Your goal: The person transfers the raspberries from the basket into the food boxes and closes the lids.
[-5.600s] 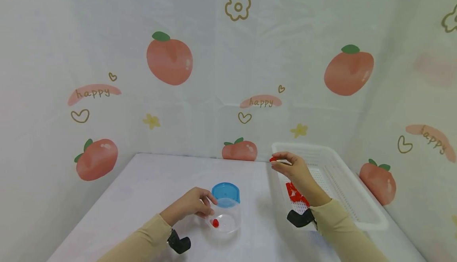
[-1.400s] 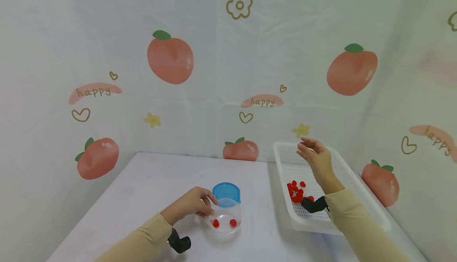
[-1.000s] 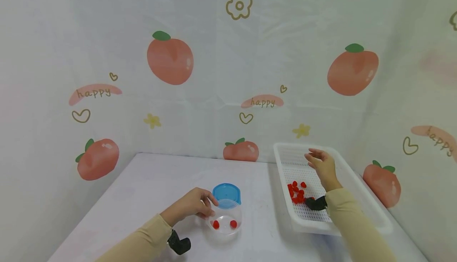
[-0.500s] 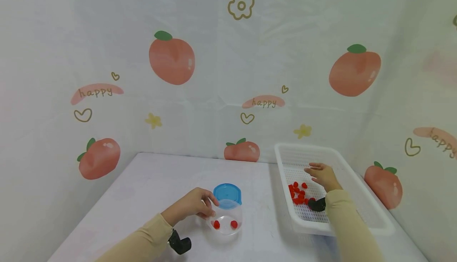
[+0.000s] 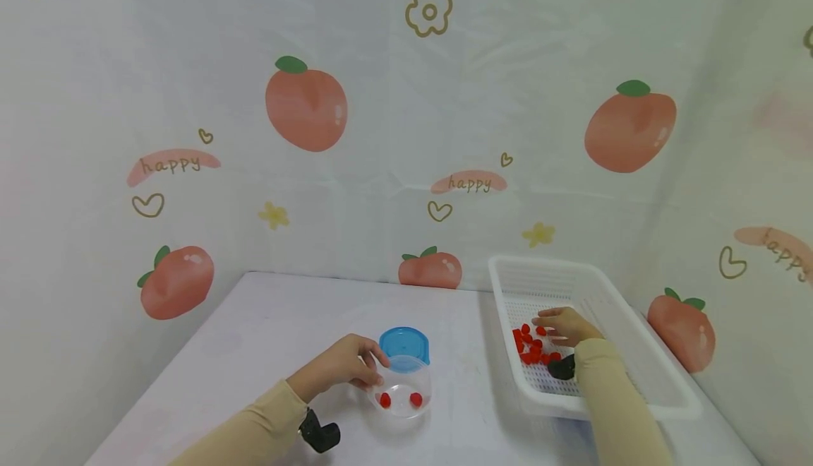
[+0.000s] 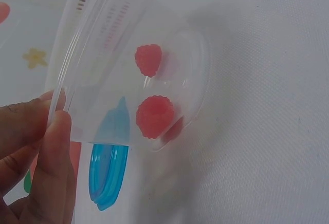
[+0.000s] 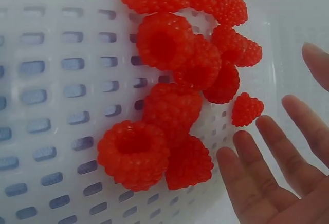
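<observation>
My left hand [image 5: 346,365] pinches the rim of a clear plastic tub [image 5: 406,374] between thumb and fingers. Two raspberries [image 6: 155,116] lie on the tub's bottom, apart from each other. Over the white perforated basket [image 5: 641,360], my right hand [image 5: 567,326] reaches down with fingers spread and nothing between them. Several raspberries [image 7: 172,111] are heaped along the basket's left side, just beyond those fingertips. One small raspberry [image 7: 248,109] sits closest to the fingers in the right wrist view; whether they touch it I cannot tell.
A blue lid [image 5: 404,342] lies on the white table [image 5: 305,311] right behind the tub. The basket's raised walls surround the right hand. A white curtain [image 5: 381,99] printed with peaches hangs behind the table.
A second raspberry has come into the tub since the oldest frame. My right hand, then pinching a raspberry, is now without one and has lowered into the basket. The left hand stays put.
</observation>
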The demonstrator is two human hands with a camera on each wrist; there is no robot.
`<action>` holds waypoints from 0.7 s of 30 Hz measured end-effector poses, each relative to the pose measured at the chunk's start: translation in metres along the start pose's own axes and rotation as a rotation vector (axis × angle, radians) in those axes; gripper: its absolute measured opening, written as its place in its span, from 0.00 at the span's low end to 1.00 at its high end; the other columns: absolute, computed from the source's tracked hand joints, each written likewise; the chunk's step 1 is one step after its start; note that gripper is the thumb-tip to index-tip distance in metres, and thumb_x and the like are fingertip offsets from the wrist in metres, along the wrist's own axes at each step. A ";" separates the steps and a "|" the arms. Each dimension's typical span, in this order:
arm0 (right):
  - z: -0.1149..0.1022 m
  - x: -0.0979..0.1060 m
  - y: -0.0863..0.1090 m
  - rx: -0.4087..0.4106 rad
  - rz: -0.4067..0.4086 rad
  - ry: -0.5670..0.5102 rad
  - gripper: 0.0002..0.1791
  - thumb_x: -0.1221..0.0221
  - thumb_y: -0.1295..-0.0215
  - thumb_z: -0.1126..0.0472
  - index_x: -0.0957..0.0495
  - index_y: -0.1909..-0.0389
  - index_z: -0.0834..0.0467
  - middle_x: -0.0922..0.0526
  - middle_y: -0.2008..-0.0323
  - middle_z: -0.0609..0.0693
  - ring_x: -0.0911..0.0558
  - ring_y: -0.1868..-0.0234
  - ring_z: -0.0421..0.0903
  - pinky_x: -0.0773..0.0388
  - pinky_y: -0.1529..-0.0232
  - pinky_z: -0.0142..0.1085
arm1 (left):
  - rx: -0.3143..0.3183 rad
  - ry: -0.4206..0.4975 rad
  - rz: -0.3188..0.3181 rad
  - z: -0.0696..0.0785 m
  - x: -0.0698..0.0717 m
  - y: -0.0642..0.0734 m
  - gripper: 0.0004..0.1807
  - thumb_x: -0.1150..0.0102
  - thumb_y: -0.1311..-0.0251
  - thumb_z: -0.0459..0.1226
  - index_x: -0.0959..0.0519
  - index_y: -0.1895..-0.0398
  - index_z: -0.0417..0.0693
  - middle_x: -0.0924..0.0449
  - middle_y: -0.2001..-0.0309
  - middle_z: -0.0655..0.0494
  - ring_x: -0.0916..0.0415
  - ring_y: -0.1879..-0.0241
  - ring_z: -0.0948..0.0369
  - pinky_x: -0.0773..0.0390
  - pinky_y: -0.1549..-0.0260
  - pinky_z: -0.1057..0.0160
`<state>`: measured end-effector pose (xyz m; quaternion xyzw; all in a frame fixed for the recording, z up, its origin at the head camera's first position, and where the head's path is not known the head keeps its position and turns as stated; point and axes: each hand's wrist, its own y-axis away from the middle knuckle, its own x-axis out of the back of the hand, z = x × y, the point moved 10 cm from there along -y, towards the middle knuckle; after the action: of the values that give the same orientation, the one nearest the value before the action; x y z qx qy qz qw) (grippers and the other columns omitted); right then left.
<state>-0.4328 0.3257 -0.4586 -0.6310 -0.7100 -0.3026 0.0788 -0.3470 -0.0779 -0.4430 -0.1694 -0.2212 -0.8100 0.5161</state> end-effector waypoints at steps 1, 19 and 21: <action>0.001 -0.001 -0.001 -0.002 -0.014 0.006 0.33 0.43 0.32 0.55 0.39 0.36 0.74 0.28 0.43 0.71 0.29 0.44 0.66 0.25 0.42 0.52 | 0.000 0.001 0.000 0.000 0.000 0.000 0.11 0.29 0.50 0.30 0.16 0.62 0.43 0.26 0.73 0.52 0.25 0.79 0.62 0.17 0.74 0.66; -0.002 -0.006 0.000 0.009 0.026 0.251 0.10 0.44 0.41 0.70 0.23 0.59 0.71 0.18 0.67 0.58 0.21 0.65 0.50 0.20 0.64 0.39 | 0.002 0.019 -0.007 -0.001 0.000 -0.001 0.12 0.29 0.50 0.31 0.17 0.61 0.42 0.26 0.73 0.52 0.25 0.79 0.62 0.17 0.74 0.66; 0.000 -0.008 -0.003 0.024 0.001 0.268 0.08 0.44 0.43 0.70 0.22 0.63 0.68 0.18 0.70 0.56 0.22 0.68 0.48 0.22 0.67 0.37 | 0.002 0.022 -0.008 -0.001 0.000 -0.001 0.12 0.29 0.50 0.31 0.17 0.61 0.42 0.27 0.73 0.52 0.25 0.79 0.62 0.17 0.74 0.67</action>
<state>-0.4337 0.3190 -0.4633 -0.5842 -0.6964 -0.3755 0.1808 -0.3478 -0.0782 -0.4436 -0.1594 -0.2168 -0.8135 0.5155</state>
